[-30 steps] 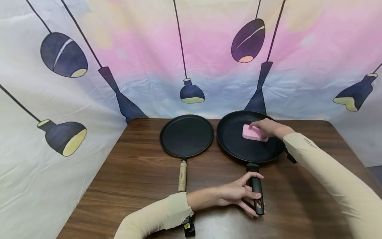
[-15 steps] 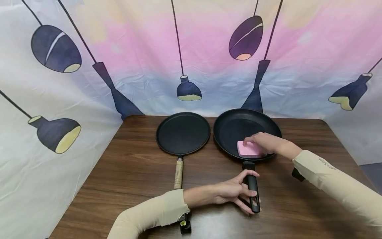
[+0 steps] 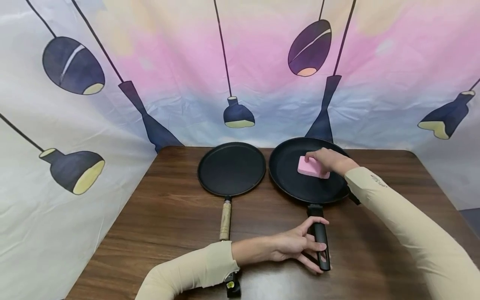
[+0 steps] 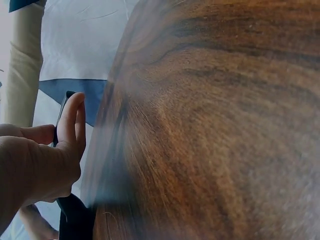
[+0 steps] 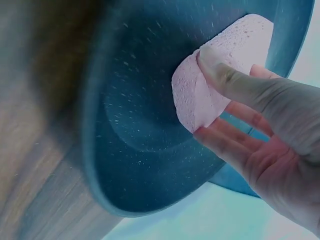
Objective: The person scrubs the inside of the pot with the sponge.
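A black frying pan (image 3: 296, 187) lies on the right half of the table, its black handle (image 3: 320, 235) pointing toward me. My left hand (image 3: 290, 243) holds that handle from the left, fingers and thumb around it. Inside the pan my right hand (image 3: 330, 160) grips a pink sponge (image 3: 309, 166) against the middle of the cooking surface. In the right wrist view the thumb presses into the sponge (image 5: 225, 60) from one side with fingers on the other, and pale specks dot the pan's inside (image 5: 145, 100). The left wrist view shows the left hand (image 4: 45, 160) at the handle.
Left of the frying pan lies a flat black pan (image 3: 231, 168) with a wooden handle (image 3: 225, 221); the left forearm reaches across close to that handle's end. Both stand on a brown wooden table (image 3: 161, 225). Behind it hangs a cloth (image 3: 180, 62) printed with lamps.
The right hand moved the sponge from the pan's middle toward the near rim, then back to the middle, a little left of where it was. The left hand stays on the handle.
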